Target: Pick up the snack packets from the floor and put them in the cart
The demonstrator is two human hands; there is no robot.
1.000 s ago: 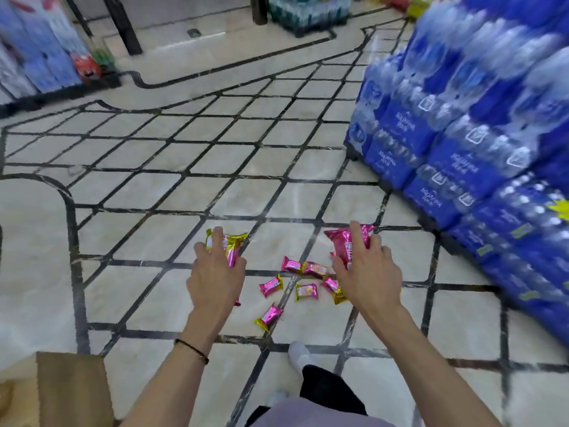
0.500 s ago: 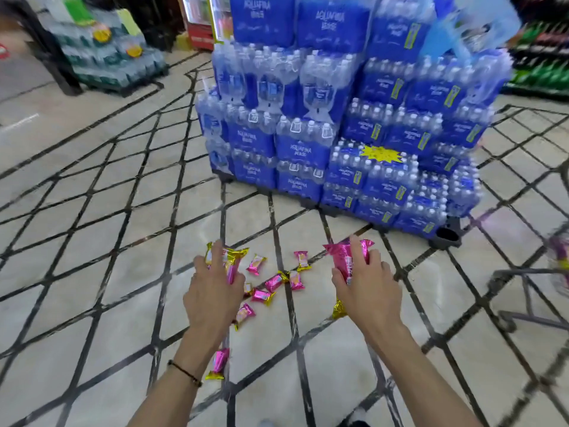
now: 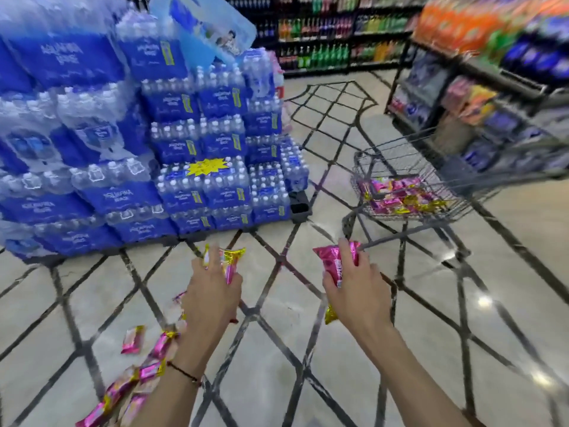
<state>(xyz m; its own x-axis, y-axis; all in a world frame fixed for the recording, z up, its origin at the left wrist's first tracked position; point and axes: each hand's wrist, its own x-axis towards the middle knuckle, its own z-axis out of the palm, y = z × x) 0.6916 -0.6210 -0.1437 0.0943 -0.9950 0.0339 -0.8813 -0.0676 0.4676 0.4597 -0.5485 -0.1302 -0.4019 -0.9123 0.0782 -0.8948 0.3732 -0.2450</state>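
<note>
Head view, L to R. Far left stands the stack of blue shrink-wrapped water-bottle packs (image 3: 200, 167), not ours to touch. Below it, lower left on the cream tiled floor with dark lines (image 3: 308, 359), we see the loose pink-and-gold foil snack packets (image 3: 133, 340) scattered beside our left forearm. There are several, some blurred, so we can't give a count.

Our left hand (image 3: 212, 298), thin dark bracelet (image 3: 184, 372) at the wrist, has its fingers curled round a small bunch of pink and yellow-gold wrappers (image 3: 229, 261), ends poking out above the knuckles. Our right hand (image 3: 358, 292) is clamped the same way on a magenta foil packet (image 3: 334, 265). A gold crimped end (image 3: 331, 315) shows below the palm, so there's prob. more than one in that grip.

Both hands are off the floor and short of the grey wire shopping cart (image 3: 385, 167) at right. Its basket already holds a layer of matching pink and gold packets (image 3: 397, 195).

Handling, as we judge it: the pkts are v. light, soft and crinkly. The foil looks slick, so a bunch could slide out of a loose fist, and the contents would prob. crush under a hard squeeze. The best hold is across the middle of the bunch, firm but not tight. For singles on the floor, pinch a crimped end. Weight's no issue. Small ones might slip thru the wire mesh, so we'd release low over those lying in the basket.
</note>
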